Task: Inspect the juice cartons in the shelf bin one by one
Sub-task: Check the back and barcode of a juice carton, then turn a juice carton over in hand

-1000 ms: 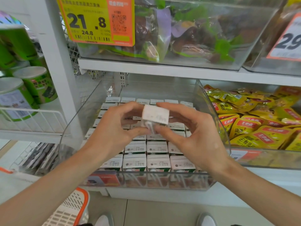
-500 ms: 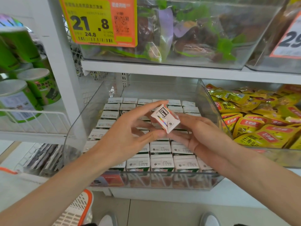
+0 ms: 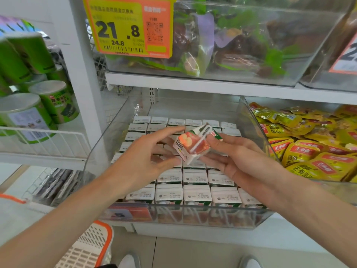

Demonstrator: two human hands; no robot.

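Juice carton (image 3: 193, 147), tilted above the shelf bin's (image 3: 193, 214) middle rows, apple face up, likely for checking: right hand (image 3: 237, 163) pinches it; left hand (image 3: 139, 157), spread, steadies its edge.

Juice carton (image 3: 193, 146): small, white, red apple picture, wrapped straw running slantwise across the face. Tilted, raised above the rows. Right hand (image 3: 235, 159) pinches it, thumb on the upper right corner, fingers beneath; left hand (image 3: 143, 157) spreads straight fingers at its left edge.
Other cartons (image 3: 197, 195): upright, white tops with printed codes, packed in tight rows.
Shelf bin (image 3: 108, 144): clear plastic, open-topped, holding the rows.
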